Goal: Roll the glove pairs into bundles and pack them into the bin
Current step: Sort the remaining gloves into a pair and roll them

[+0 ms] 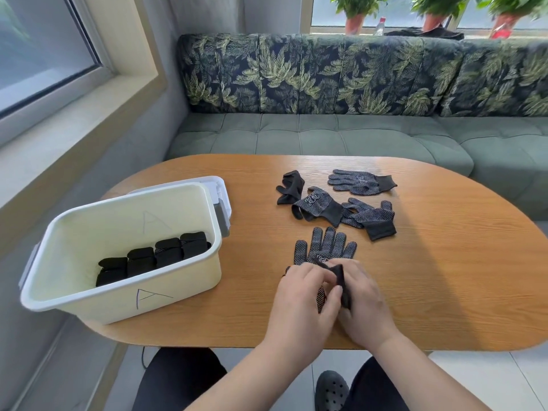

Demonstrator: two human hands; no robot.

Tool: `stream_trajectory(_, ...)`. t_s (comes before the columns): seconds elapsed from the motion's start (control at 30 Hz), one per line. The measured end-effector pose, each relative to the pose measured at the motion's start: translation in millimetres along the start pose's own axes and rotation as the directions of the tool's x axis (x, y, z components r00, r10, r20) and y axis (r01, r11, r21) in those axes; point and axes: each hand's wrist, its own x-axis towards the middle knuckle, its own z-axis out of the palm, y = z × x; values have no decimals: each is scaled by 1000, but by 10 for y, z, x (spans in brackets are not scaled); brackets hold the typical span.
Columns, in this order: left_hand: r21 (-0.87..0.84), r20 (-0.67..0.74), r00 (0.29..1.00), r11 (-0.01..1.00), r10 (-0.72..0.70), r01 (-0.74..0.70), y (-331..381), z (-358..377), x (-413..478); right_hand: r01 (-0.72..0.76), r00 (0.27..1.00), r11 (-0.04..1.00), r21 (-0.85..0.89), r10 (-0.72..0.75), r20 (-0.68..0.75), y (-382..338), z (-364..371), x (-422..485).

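While the left hand [299, 295] and right hand [362, 304] curl their fingers round the rolled-up cuff end of a black dotted glove pair [326, 244] near the wooden table's [444, 262] near edge, more loose gloves [360, 181] lie farther off (their white printed marks are too small to read). At left, a cream bin [178, 292], hand-lettered "A", holds four rolled bundles [154, 258].
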Motion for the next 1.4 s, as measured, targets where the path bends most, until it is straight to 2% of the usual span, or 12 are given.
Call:
stream_trajectory(0.07,112,33,999,993,22,-25,-144,86,7,-245,963,948,204,263,-63,-15,-55,16)
stream_trajectory(0.13,251,150,988,968,-36,-3,-286,108,2,-410,864,820,400,490,-117,20,-83,37)
stream_trajectory(0.23,366,363,927,930,-100,-43,-489,85,-18,-412,820,784,464,541,-187,69,-113,44)
stream_trajectory(0.3,403,426,900,910,-88,-102,-595,32,-46,-432,787,739,517,588,-184,44,-138,70)
stream_trajectory(0.4,457,418,907,874,-45,-167,-734,-47,-131,-477,694,662,578,687,-215,18,-173,89)
stream_trajectory(0.47,508,381,924,840,-22,-190,-813,-81,-211,-483,657,644,593,714,-241,31,-192,98)
stream_trajectory(0.7,567,360,932,786,32,-246,-939,-225,-352,-512,657,635,578,723,-213,-4,-237,136)
stream_trajectory(0.87,552,338,940,798,53,-244,-921,-241,-372,-520,576,532,669,796,-185,9,-222,186)
stream_trajectory(0.97,543,369,929,800,43,-253,-911,-263,-373,-553,544,506,662,821,-174,-14,-206,233)
stream_trajectory(1.1,522,402,915,816,24,-250,-899,-296,-354,-565,599,601,566,770,-220,-50,-209,303)
stream_trajectory(1.23,462,327,937,845,121,-270,-922,-284,-396,-414,783,802,431,555,-279,-210,-360,451)
stream_trajectory(1.4,373,285,931,868,229,-328,-941,-318,-429,-263,915,898,352,348,-204,-426,-579,789)
